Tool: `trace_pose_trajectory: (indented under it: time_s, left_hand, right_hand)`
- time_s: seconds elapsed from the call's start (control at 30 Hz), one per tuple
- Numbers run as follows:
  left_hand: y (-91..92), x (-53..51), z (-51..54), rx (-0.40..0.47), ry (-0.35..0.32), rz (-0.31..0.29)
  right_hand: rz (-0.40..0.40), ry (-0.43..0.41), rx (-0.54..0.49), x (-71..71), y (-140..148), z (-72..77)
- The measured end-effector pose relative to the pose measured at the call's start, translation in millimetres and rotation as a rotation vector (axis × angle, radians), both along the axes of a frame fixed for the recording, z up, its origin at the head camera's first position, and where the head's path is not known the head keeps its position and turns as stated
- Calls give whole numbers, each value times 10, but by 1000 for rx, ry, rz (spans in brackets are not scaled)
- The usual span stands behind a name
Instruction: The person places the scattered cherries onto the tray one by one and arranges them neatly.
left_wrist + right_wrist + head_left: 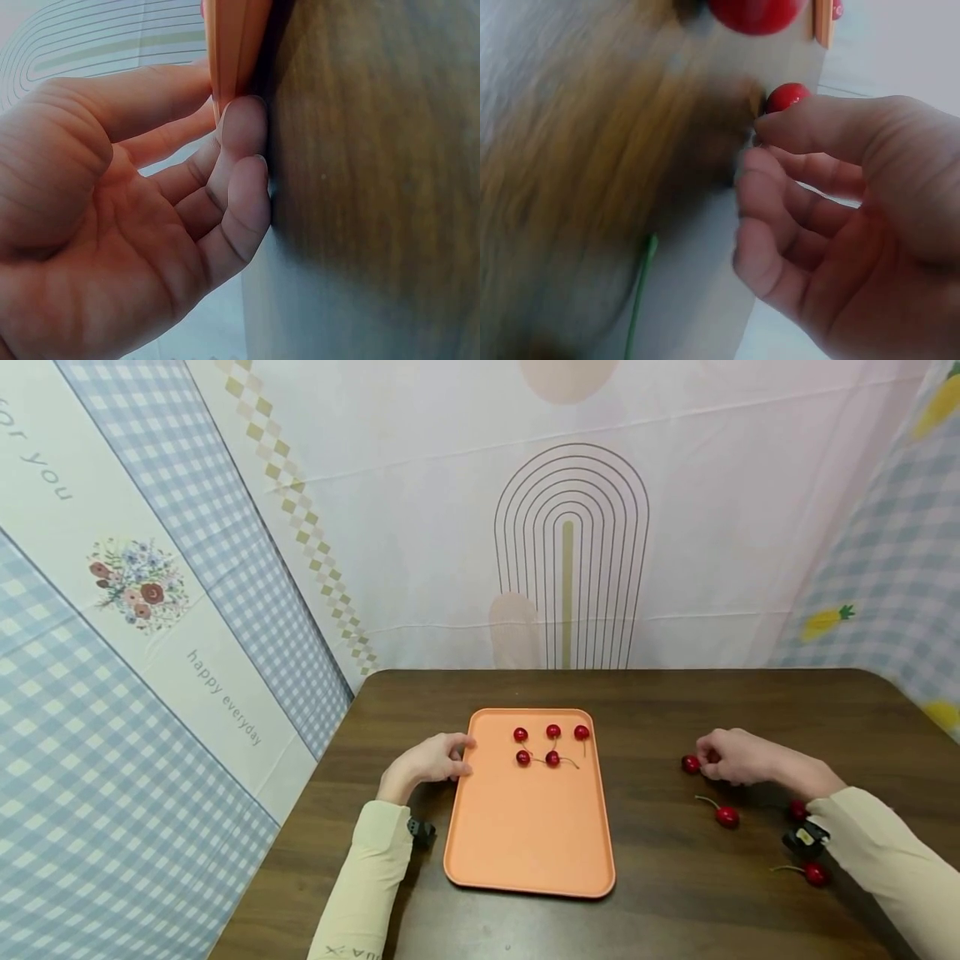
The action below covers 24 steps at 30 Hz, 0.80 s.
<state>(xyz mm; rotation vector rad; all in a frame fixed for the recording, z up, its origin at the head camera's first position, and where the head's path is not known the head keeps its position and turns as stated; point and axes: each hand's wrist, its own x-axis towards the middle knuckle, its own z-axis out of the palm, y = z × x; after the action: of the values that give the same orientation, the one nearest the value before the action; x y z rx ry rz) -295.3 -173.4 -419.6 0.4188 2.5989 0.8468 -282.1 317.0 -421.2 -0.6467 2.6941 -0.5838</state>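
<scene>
My left hand (431, 760) holds the left edge of an orange tray (532, 843). In the left wrist view its thumb lies at the rim, with other fingers bent against the tray's side (232, 52) and near the tabletop. Several red cherries with stems lie at the tray's far end, among them one cherry (552, 731) in the back row. Right of the tray, my right hand (738, 758) has thumb and forefinger together at a cherry (691, 764), seemingly pinching its stem. That cherry (787, 96) shows partly behind the thumb in the right wrist view.
More cherries lie on the brown table (645, 910): one cherry (727, 817) just nearer than my right hand, another (797, 810) partly hidden by the wrist, and a third (816, 874) below the wrist camera (806, 839). A patterned cloth (435, 568) hangs behind the table.
</scene>
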Motion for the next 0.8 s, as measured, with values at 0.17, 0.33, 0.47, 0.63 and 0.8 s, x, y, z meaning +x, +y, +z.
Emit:
trace_pose_trajectory:
  time_s: [0.17,0.33,0.47,0.63,0.8]
  left_hand:
    - [3,-5,-1,8,1,-11]
    - [2,-2,1,2,2,-14]
    - [1,1,-1,6,2,-7]
    - [-1,-2,-13,7,0,-4]
    - [0,-8,-13,1,5,-6]
  right_hand:
    - [25,135,10,3,-69,30]
    - [35,205,-14,30,-178,127]
    - [13,283,-47,37,-255,186]
    - [-16,352,-81,34,-328,225]
    - [-64,349,-113,19,-416,280]
